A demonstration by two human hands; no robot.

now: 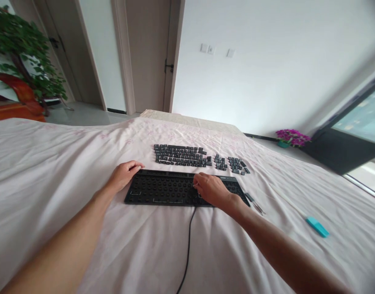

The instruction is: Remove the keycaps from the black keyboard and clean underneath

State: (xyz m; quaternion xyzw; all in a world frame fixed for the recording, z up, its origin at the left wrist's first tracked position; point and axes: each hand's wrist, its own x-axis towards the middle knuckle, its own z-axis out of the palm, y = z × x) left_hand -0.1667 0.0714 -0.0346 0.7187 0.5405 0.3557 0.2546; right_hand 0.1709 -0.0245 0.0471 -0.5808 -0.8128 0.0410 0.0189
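Observation:
A black keyboard frame [163, 188] with its keycaps removed lies on the pale cloth, its bare key posts showing. At its far left corner, my left hand [123, 176] grips the edge with thumb and fingers together. My right hand [211, 188] is over the right-middle part of the frame, fingers pinched and pointing down among the posts. A small pale bit shows at those fingertips, too small to name. Beyond the frame, several loose black keycaps [183, 156] are laid out in keyboard order, in three groups.
A black cable [189, 249] runs from the keyboard's near edge toward me. By its right end lies a small tool [255, 204] with thin metal prongs. Farther right is a teal-headed brush [317, 227] with a long pale handle. The cloth [230, 253] has folds.

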